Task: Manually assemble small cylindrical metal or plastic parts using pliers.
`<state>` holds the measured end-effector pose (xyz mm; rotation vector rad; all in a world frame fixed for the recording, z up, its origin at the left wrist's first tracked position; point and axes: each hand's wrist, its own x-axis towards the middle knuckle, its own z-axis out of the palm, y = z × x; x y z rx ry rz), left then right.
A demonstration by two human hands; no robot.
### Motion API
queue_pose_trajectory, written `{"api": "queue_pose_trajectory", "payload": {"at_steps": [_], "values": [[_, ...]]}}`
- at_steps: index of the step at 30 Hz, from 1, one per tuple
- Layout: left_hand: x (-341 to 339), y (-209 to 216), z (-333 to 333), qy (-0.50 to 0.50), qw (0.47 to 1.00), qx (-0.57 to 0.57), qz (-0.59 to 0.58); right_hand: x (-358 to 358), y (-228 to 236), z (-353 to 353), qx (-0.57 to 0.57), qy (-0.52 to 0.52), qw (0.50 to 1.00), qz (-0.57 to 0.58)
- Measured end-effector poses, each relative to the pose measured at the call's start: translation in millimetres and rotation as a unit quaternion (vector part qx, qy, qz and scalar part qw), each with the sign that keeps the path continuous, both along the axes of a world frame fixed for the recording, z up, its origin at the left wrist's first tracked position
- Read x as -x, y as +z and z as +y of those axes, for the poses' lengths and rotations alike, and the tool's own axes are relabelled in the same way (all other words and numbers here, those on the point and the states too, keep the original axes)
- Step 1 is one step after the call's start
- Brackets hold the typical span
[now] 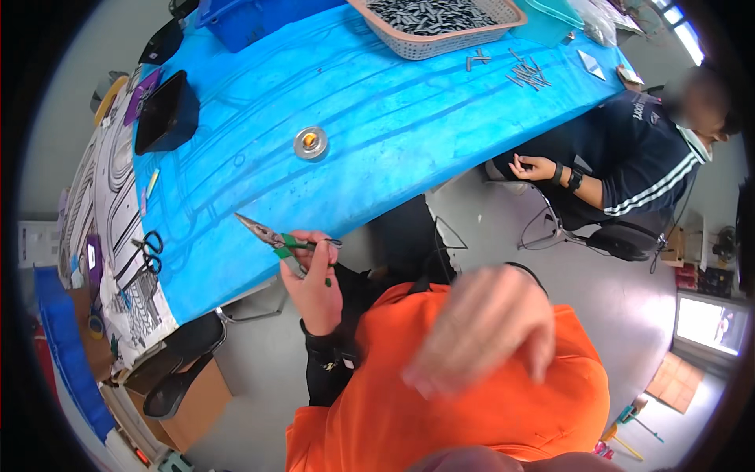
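The left hand (314,283) grips the pliers (277,238) by the handles, tip jutting beyond, which could snag the table (377,134); the blurred right hand (480,330) hangs loose and empty.

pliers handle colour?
Green grips on the needle-nose pliers, held in the left hand; shows in the head view.

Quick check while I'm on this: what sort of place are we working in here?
Probably a small assembly workshop: a blue-covered worktable, a basket of small metal parts, and needle-nose pliers held in the left hand.
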<state>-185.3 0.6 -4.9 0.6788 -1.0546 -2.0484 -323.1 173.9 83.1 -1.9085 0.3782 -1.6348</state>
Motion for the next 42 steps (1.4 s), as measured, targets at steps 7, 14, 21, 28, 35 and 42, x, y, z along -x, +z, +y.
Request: {"api": "queue_pose_trajectory", "payload": {"at_steps": [7,14,21,28,35,42], "values": [[-1.4,9.9,3.1,-0.036,0.997,-0.065,0.017,-8.0,-71.7,-43.5,-0.301,-0.152,0.871,-0.357],[6.9,-6.4,3.0,-0.021,0.999,-0.025,0.044,-28.5,-98.6,-74.2,-0.439,-0.308,0.792,-0.292],[7.9,-9.7,-0.8,0.001,0.998,-0.012,0.058,-32.1,-98.7,-81.7,-0.456,-0.332,0.775,-0.285],[7.9,-13.8,-3.9,0.009,0.999,-0.009,0.036,-36.6,-110.2,-92.8,-0.436,-0.379,0.757,-0.305],[10.4,-15.9,-12.3,0.033,0.998,0.046,-0.034,-2.9,-107.3,-107.4,-0.407,-0.558,0.711,-0.129],[3.4,-19.8,-17.9,0.056,0.998,0.030,0.018,69.0,-105.6,-147.3,-0.331,-0.601,0.723,-0.086]]}}
